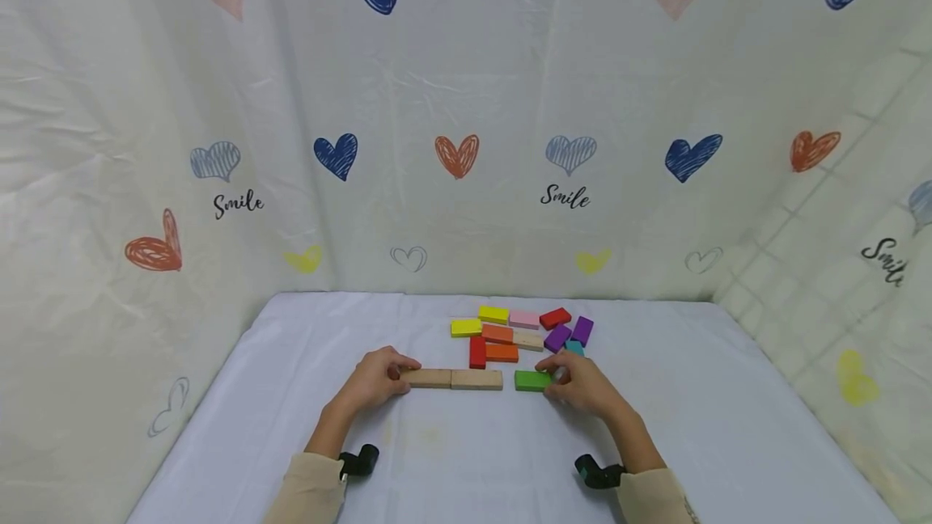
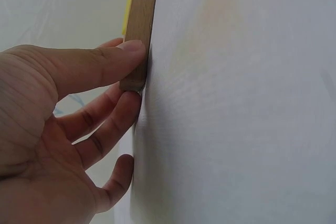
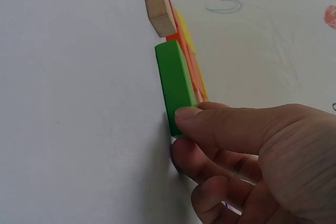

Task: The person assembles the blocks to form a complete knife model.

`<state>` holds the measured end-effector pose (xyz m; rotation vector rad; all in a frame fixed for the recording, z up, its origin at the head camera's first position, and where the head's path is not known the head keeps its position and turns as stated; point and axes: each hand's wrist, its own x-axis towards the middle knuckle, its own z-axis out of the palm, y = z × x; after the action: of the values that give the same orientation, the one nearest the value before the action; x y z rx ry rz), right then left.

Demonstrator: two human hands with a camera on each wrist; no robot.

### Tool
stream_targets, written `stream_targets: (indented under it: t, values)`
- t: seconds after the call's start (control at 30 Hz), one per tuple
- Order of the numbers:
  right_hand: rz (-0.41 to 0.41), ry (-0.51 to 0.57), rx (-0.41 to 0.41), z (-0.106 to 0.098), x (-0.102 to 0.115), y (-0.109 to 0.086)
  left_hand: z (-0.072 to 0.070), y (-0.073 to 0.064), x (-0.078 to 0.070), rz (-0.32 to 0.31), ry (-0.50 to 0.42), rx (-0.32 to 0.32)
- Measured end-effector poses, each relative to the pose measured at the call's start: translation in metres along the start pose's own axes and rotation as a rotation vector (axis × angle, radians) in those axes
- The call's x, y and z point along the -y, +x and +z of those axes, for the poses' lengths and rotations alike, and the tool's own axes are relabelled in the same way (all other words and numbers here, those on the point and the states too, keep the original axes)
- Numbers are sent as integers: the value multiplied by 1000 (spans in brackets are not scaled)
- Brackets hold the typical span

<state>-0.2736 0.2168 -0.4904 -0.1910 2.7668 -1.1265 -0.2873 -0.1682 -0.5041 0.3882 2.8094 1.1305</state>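
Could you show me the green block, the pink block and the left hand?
Green block (image 3: 172,82), right wrist view: middle of its darker face.
Pink block (image 1: 524,318), head view: top face.
Left hand (image 1: 374,379), head view: back of the hand.

The head view looks forward and down from well back. Wrist views face their hands up close: left hand (image 2: 50,145) at frame left, right hand (image 3: 273,145) at lower right; head and right wrist share the green block (image 3: 174,85).

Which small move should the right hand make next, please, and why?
Probably slide the green block toward the two end-to-end wooden blocks: the right hand pinches it, a small gap separates them, and the left hand holds their far end.
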Motion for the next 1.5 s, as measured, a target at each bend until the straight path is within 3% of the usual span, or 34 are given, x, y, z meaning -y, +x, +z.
stream_targets:
  t: [1.5]
  values:
    - [-31, -43, -65, 25, 10, 9, 0, 1, -2, -28, -10, -5]
